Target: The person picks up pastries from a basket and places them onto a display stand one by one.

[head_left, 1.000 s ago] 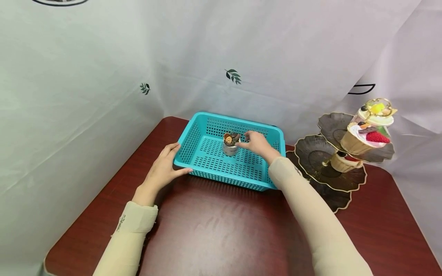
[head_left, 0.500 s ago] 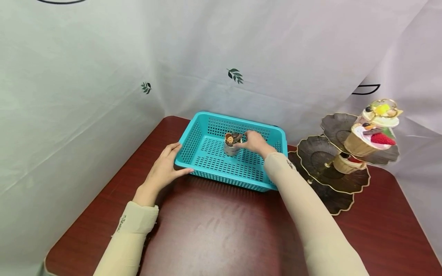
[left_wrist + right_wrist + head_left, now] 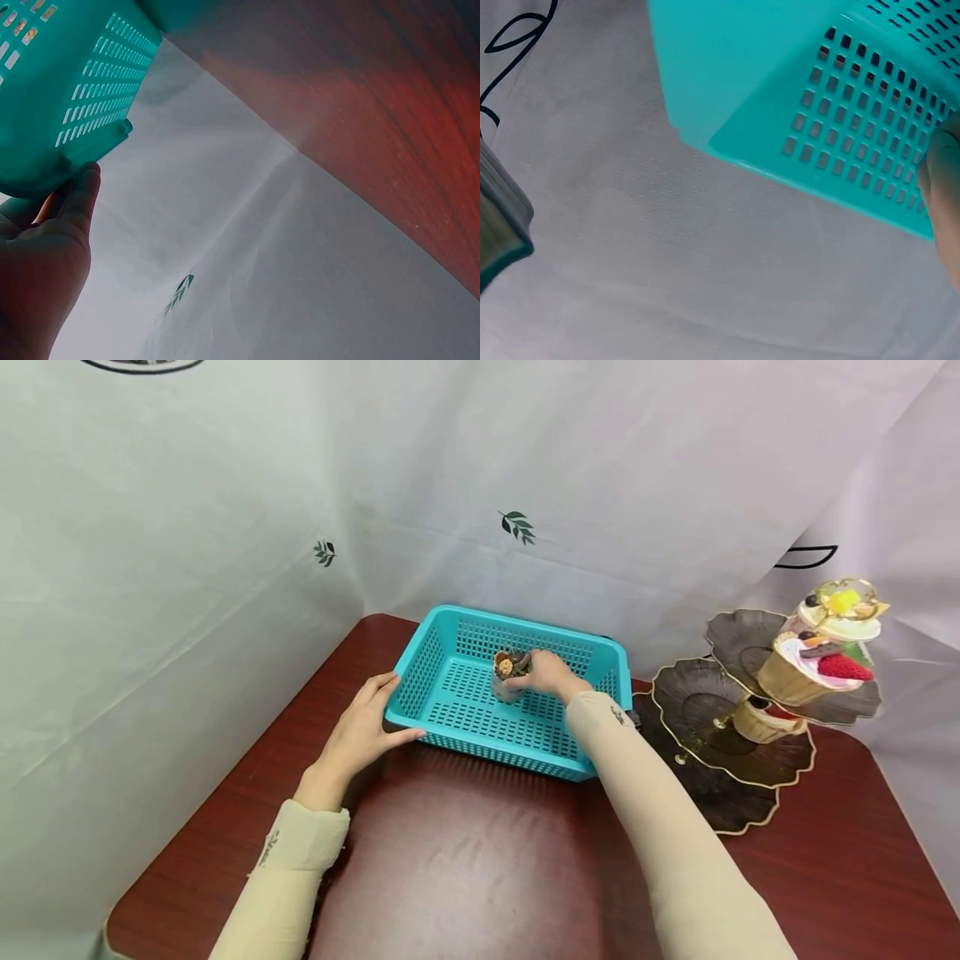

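A small dessert cup [image 3: 507, 690], topped with a cookie and dark chocolate-like pieces, stands in the turquoise plastic basket [image 3: 495, 762]. My right hand [image 3: 549, 677] reaches over the basket's right side and grips the cup from the right, covering part of it. At the front left corner, my left hand [image 3: 358, 732] holds the basket, fingers on the left rim and thumb along the front. In the left wrist view, the left hand's fingers [image 3: 84, 196] meet the basket's rim. Only the edge of my right hand [image 3: 946, 187] shows in the right wrist view.
A three-tier stand [image 3: 731, 727] of dark, gold-edged plates stands close to the basket's right. Cupcakes [image 3: 797, 672] with fruit toppings sit on its upper tiers. All of it rests on a reddish-brown table [image 3: 450, 877], with pale cloth [image 3: 420, 468] hanging behind and at the sides.
My right hand's fingers have come down and closed around the dessert cup. The left hand stays at the basket corner. The whole head view has shifted slightly.
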The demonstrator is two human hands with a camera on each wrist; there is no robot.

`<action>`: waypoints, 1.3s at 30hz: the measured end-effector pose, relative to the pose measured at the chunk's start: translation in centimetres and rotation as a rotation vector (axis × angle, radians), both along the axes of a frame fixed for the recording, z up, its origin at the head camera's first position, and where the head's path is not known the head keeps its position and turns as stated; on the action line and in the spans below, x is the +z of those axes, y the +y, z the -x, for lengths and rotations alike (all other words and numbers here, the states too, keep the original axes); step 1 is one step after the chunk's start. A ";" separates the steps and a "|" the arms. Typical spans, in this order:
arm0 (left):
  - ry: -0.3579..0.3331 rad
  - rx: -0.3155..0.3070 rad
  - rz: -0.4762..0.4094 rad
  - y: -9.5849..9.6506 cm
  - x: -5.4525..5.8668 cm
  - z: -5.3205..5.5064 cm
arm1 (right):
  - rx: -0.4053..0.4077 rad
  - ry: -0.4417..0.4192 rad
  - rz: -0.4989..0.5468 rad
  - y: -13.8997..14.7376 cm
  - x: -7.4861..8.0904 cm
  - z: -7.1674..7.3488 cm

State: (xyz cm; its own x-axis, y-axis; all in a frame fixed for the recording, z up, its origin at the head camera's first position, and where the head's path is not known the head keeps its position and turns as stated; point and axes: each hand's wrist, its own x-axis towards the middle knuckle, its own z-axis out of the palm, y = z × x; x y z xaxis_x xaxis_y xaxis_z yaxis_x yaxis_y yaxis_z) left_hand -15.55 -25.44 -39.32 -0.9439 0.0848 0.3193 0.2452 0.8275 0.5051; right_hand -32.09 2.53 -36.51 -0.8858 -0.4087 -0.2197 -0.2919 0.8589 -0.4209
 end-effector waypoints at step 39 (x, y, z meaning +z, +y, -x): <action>0.013 0.003 0.004 0.2 0.0 -0.1 | -0.079 0.012 0.055 0.6 0.2 -0.1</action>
